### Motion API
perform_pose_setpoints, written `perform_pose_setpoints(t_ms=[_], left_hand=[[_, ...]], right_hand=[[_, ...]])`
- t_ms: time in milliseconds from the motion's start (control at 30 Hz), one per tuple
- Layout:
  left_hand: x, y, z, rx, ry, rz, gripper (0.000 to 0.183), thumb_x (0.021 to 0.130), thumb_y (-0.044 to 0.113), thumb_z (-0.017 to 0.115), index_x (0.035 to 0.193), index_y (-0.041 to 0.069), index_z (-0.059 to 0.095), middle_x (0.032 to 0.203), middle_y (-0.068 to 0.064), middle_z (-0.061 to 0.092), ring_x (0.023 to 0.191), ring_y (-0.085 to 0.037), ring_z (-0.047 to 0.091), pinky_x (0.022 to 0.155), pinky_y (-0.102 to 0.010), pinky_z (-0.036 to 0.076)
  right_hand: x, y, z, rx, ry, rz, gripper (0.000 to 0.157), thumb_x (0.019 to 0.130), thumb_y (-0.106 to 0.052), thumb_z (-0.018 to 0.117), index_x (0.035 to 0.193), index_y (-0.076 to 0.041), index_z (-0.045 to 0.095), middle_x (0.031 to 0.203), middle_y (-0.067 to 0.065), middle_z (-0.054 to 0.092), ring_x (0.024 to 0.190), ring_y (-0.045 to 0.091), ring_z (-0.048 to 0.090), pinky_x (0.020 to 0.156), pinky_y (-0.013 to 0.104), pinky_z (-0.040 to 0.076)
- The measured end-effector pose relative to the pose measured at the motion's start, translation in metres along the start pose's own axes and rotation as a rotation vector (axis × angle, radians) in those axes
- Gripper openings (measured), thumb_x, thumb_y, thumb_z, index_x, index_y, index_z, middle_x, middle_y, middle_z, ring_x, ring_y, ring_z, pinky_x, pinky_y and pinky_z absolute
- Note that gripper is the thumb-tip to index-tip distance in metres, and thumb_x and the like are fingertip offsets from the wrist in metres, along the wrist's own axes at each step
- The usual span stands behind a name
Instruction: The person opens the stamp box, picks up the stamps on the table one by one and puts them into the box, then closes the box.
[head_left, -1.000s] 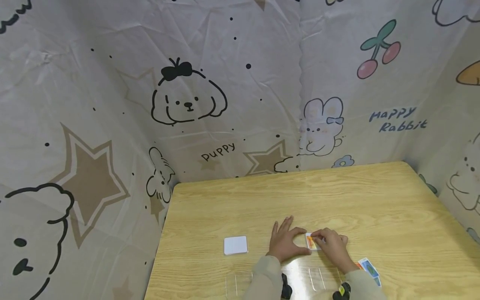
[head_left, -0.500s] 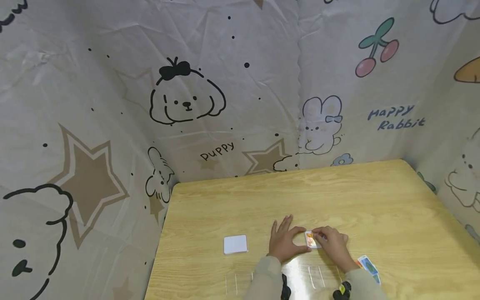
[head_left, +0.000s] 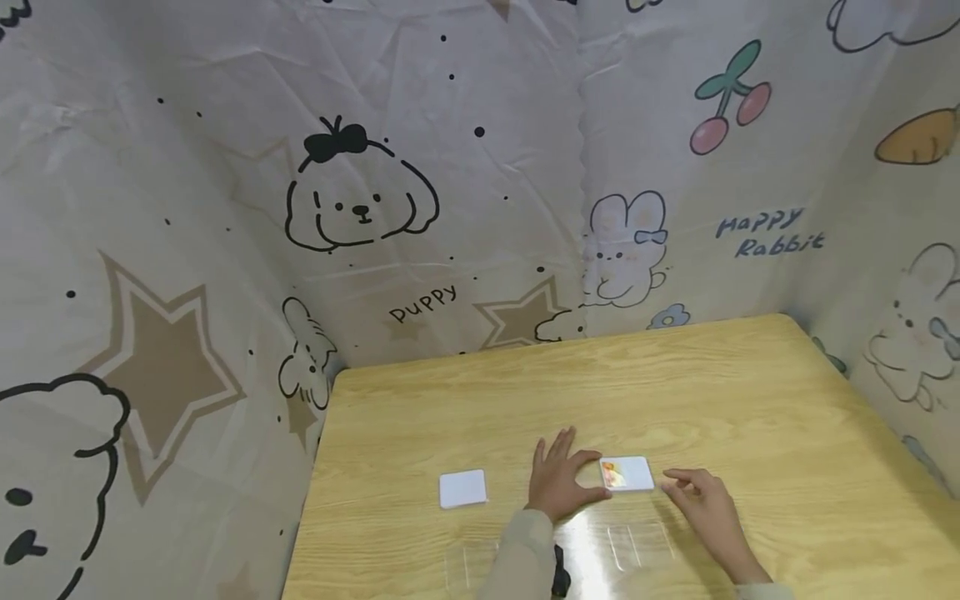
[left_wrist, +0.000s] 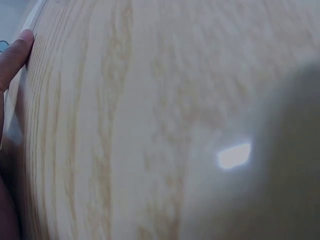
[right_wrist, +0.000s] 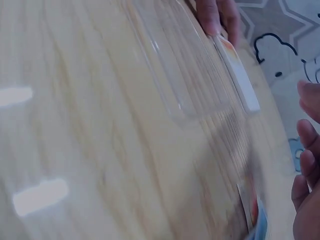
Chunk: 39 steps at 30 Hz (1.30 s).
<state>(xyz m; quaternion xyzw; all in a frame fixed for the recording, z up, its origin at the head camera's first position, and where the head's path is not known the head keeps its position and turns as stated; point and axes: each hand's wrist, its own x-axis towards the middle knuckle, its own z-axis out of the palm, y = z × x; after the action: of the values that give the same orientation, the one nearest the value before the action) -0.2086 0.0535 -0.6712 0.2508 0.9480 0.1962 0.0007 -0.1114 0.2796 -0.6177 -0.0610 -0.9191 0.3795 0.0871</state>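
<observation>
The head view takes in, beyond both hands and around to the left, a creased cloth backdrop (head_left: 367,287) printed with stars, puppies and rabbits, hung around a smooth table (head_left: 420,425) with wavy, pale wood grain. Left of the left hand lies a flat, round-cornered pile of white-faced cards (head_left: 462,489); nearer the body, a see-through plastic tray (head_left: 467,562) is partly covered by the beige left sleeve (head_left: 517,550), with a black wrist device (head_left: 560,572) beside it. The left hand (head_left: 558,483) grips the left end of a squared card stack (head_left: 630,473) between thumb and forefinger, its other fingers spread. The stack lies between the hands, orange print at its left end, glossy white across the rest. A second clear tray (head_left: 645,546), thin-edged and rectangular, sits just on the body side of it. Right of the stack, apart from it, the right hand (head_left: 703,504) is relaxed, fingers loosely bent. In the right wrist view, some colourful cards (right_wrist: 259,225), blue and orange, lie near that hand, cut off by the bottom edge.
</observation>
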Motion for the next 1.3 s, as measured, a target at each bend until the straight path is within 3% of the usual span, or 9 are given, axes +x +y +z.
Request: perform_pose_setpoints(t_ms=[267, 333, 567, 767, 900, 1167, 1300], left_hand=[[0.0, -0.001, -0.001, -0.019, 0.011, 0.011, 0.066, 0.07, 0.084, 0.052, 0.127, 0.05, 0.054, 0.158, 0.002, 0.03, 0.148, -0.015, 0.026, 0.121, -0.051, 0.017], [-0.001, -0.001, -0.002, -0.025, 0.017, 0.013, 0.066, 0.071, 0.083, 0.053, 0.127, 0.049, 0.054, 0.158, 0.001, 0.031, 0.147, -0.016, 0.027, 0.121, -0.051, 0.017], [0.001, -0.003, 0.0, -0.026, 0.004, -0.005, 0.066, 0.071, 0.083, 0.052, 0.127, 0.049, 0.054, 0.159, 0.002, 0.029, 0.148, -0.015, 0.025, 0.122, -0.05, 0.015], [0.001, -0.002, 0.0, -0.023, -0.009, -0.003, 0.066, 0.07, 0.084, 0.053, 0.127, 0.049, 0.054, 0.159, 0.002, 0.029, 0.148, -0.015, 0.024, 0.122, -0.05, 0.015], [0.001, -0.001, -0.001, -0.032, -0.008, -0.003, 0.066, 0.071, 0.082, 0.054, 0.127, 0.049, 0.054, 0.159, 0.002, 0.029, 0.148, -0.015, 0.025, 0.122, -0.05, 0.015], [-0.001, 0.001, -0.006, -0.046, -0.026, -0.006, 0.066, 0.071, 0.082, 0.053, 0.128, 0.049, 0.054, 0.16, 0.002, 0.027, 0.149, -0.014, 0.023, 0.122, -0.05, 0.014], [-0.001, 0.002, -0.007, -0.048, -0.022, -0.006, 0.066, 0.071, 0.082, 0.053, 0.128, 0.049, 0.054, 0.16, 0.002, 0.027, 0.149, -0.014, 0.023, 0.122, -0.05, 0.014]], right_hand=[[-0.025, 0.022, -0.023, -0.04, -0.012, 0.051, 0.037, 0.089, -0.028, 0.069, 0.115, -0.001, 0.066, 0.107, 0.02, 0.06, 0.098, 0.027, 0.04, 0.074, 0.032, 0.031], [-0.029, 0.026, -0.025, -0.06, 0.004, 0.031, 0.037, 0.088, -0.026, 0.07, 0.113, 0.0, 0.066, 0.107, 0.022, 0.061, 0.098, 0.029, 0.042, 0.076, 0.035, 0.029], [-0.039, 0.038, -0.024, -0.117, 0.038, 0.028, 0.039, 0.083, -0.027, 0.075, 0.11, 0.0, 0.068, 0.106, 0.025, 0.06, 0.1, 0.031, 0.043, 0.08, 0.04, 0.028], [-0.049, 0.044, -0.019, -0.109, 0.004, 0.113, 0.047, 0.081, -0.032, 0.075, 0.115, -0.002, 0.064, 0.115, 0.03, 0.042, 0.101, 0.045, 0.037, 0.077, 0.047, 0.029], [-0.051, 0.046, -0.016, -0.102, 0.009, 0.114, 0.047, 0.082, -0.036, 0.074, 0.115, -0.004, 0.063, 0.117, 0.03, 0.04, 0.103, 0.049, 0.037, 0.079, 0.055, 0.03], [-0.053, 0.052, -0.01, -0.238, 0.026, 0.067, 0.043, 0.083, -0.043, 0.071, 0.114, -0.012, 0.067, 0.111, 0.024, 0.05, 0.093, 0.041, 0.046, 0.069, 0.041, 0.032], [-0.053, 0.054, -0.009, -0.247, 0.01, 0.071, 0.044, 0.085, -0.043, 0.07, 0.115, -0.012, 0.067, 0.114, 0.027, 0.049, 0.095, 0.043, 0.046, 0.07, 0.041, 0.032]])
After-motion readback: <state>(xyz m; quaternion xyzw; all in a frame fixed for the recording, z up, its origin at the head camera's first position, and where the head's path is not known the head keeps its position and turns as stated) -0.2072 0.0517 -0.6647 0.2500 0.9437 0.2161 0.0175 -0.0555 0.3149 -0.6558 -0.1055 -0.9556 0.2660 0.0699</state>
